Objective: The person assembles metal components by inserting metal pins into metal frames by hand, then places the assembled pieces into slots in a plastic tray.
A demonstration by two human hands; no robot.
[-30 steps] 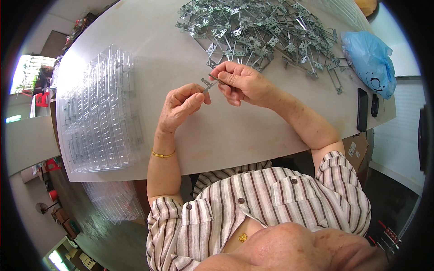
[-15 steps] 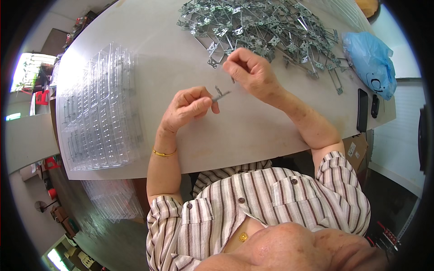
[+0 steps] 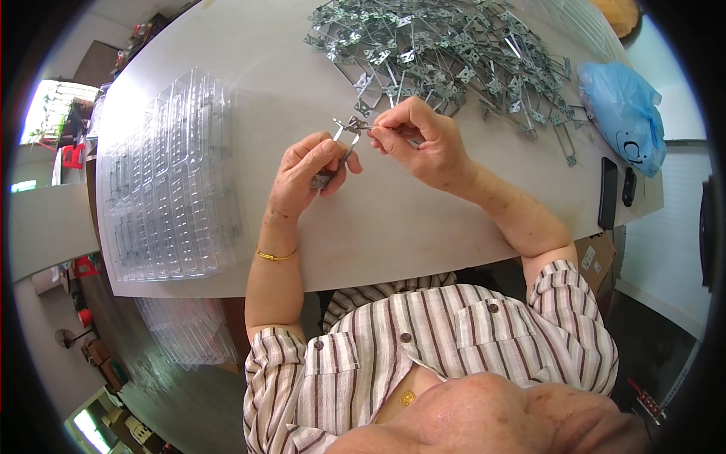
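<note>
My left hand (image 3: pixel 302 174) is closed on a grey metal bracket (image 3: pixel 350 148), whose two thin prongs stick up past the fingertips. Part of its plate shows below the thumb. Close by on the right, my right hand (image 3: pixel 431 147) pinches a thin metal rod (image 3: pixel 369 127). At the tips of the prongs sits a small holed plate (image 3: pixel 355 122); whether it belongs to the rod or to the bracket I cannot tell. Beyond both hands spreads a heap of similar metal brackets (image 3: pixel 423 57), flat holed plates with long thin legs.
Clear plastic trays (image 3: pixel 166 189) lie stacked at the table's left, and more trays (image 3: pixel 189 333) stand below its edge. To the right are a blue plastic bag (image 3: pixel 620 113), a black phone (image 3: pixel 607 193) and a small black object (image 3: pixel 628 186). A cardboard box (image 3: pixel 594 261) stands beneath the table.
My left hand has turned, so the bracket's prongs now point up. My right hand has come down from the heap's edge, bringing its thin rod to the prongs.
</note>
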